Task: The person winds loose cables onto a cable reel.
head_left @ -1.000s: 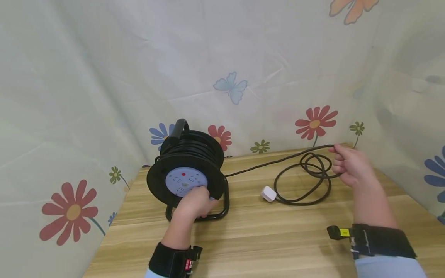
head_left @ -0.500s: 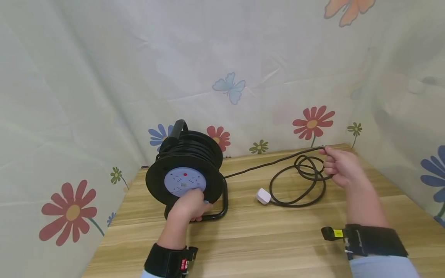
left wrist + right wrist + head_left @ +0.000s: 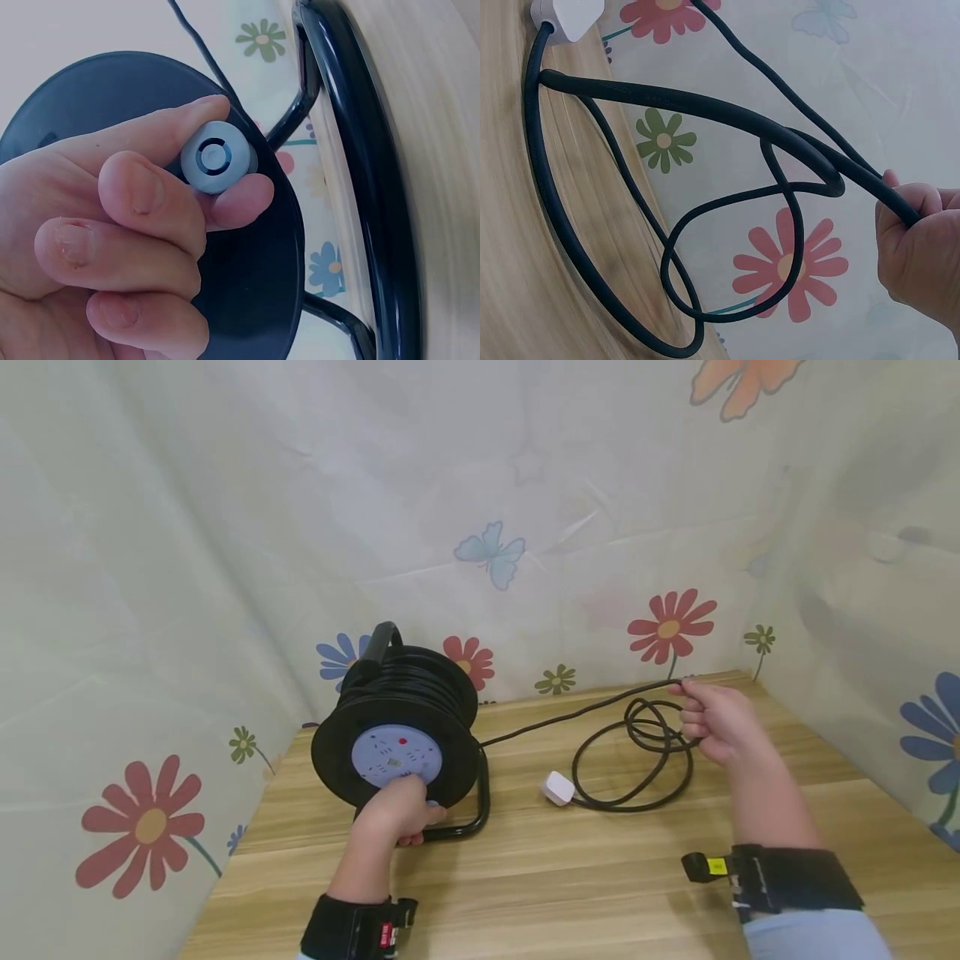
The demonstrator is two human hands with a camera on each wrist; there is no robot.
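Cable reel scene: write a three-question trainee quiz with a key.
1. True or false: the left hand pinches the grey knob on the cable reel.
2. What does the right hand grip? A) white plug B) black cable C) reel handle
3. Fill in: the white plug lies on the wooden ____.

Key: 1 true. 2 B, the black cable. 3 table.
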